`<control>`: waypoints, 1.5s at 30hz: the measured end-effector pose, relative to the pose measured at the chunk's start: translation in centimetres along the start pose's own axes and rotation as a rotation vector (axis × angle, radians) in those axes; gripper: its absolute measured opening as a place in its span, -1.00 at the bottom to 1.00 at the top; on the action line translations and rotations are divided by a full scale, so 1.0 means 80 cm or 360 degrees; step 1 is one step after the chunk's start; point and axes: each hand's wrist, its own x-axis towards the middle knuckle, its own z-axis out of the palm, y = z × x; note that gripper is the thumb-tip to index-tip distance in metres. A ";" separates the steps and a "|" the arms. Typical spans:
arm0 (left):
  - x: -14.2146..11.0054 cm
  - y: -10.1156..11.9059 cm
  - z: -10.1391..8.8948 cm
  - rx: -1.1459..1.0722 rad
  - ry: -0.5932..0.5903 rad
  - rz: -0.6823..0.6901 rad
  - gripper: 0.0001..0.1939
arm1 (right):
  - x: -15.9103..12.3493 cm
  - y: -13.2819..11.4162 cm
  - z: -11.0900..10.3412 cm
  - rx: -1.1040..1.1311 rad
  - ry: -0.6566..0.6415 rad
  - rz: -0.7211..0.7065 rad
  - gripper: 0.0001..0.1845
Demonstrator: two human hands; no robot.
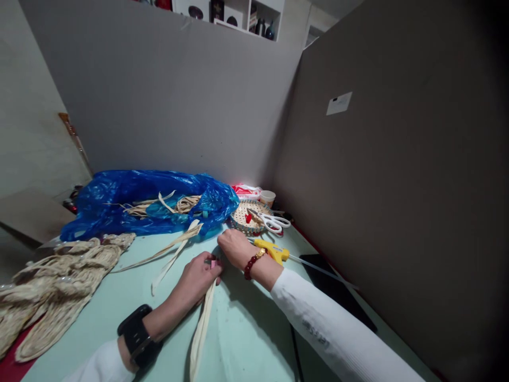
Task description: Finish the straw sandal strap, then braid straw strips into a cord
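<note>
My left hand (pixel 201 275) is closed in a pinch around the upper end of a pale dried husk strip (pixel 201 331). That strip hangs down toward the near edge of the table. A small pink piece (pixel 214 263) shows between the thumb and fingers of the same hand. Just above and to the right, my right hand (pixel 235 247) is closed, its fingertips turned down and mostly hidden; whatever they grip cannot be made out. Two loose husk strips (pixel 178 246) lie on the pale green table (pixel 246 331) beyond my left hand.
Woven straw slippers (pixel 67 292) lie at the left. A blue plastic bag (pixel 119 191) holds more strips. Behind my right hand are a yellow glue gun (pixel 274 250), a woven basket (pixel 242 215), white-handled scissors (pixel 272 222) and a paper cup (pixel 268 198). Grey partitions (pixel 191 101) enclose the table.
</note>
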 end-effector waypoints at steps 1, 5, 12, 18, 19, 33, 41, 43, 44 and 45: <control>-0.004 0.000 -0.001 -0.0014 -0.0017 -0.0013 -0.79 | -0.007 0.000 0.003 0.0032 0.0025 -0.0001 -0.67; -0.019 0.004 -0.003 -0.0085 -0.0102 -0.0069 -0.80 | -0.045 0.005 0.014 0.0247 0.0210 0.0049 -0.70; -0.046 0.006 -0.003 -0.0264 -0.0200 -0.0143 -0.76 | -0.103 -0.004 0.024 0.1043 0.0239 0.0248 -0.75; -0.055 0.003 0.004 -0.0270 -0.0248 -0.0185 -0.74 | -0.108 -0.023 0.045 0.1642 0.0120 0.0355 -0.83; -0.055 0.004 0.004 -0.0261 -0.0263 -0.0188 -0.74 | -0.108 -0.023 0.048 0.1685 0.0138 0.0373 -0.84; -0.051 0.013 -0.002 -0.0244 -0.0384 -0.0186 -0.81 | -0.113 -0.010 0.054 0.1909 0.0113 0.0384 -0.79; -0.043 0.005 -0.002 -0.0336 -0.0392 -0.0159 -0.68 | -0.116 -0.002 0.052 0.1903 0.0041 0.0294 -0.80; -0.043 0.003 -0.006 -0.0334 -0.0424 -0.0177 -0.67 | -0.119 -0.002 0.048 0.1882 0.0048 0.0279 -0.80; -0.043 0.003 -0.007 -0.0333 -0.0438 -0.0183 -0.66 | -0.121 -0.002 0.046 0.1873 0.0052 0.0272 -0.81; -0.045 0.004 -0.008 -0.0331 -0.0450 -0.0184 -0.65 | -0.123 -0.003 0.044 0.1868 0.0055 0.0265 -0.82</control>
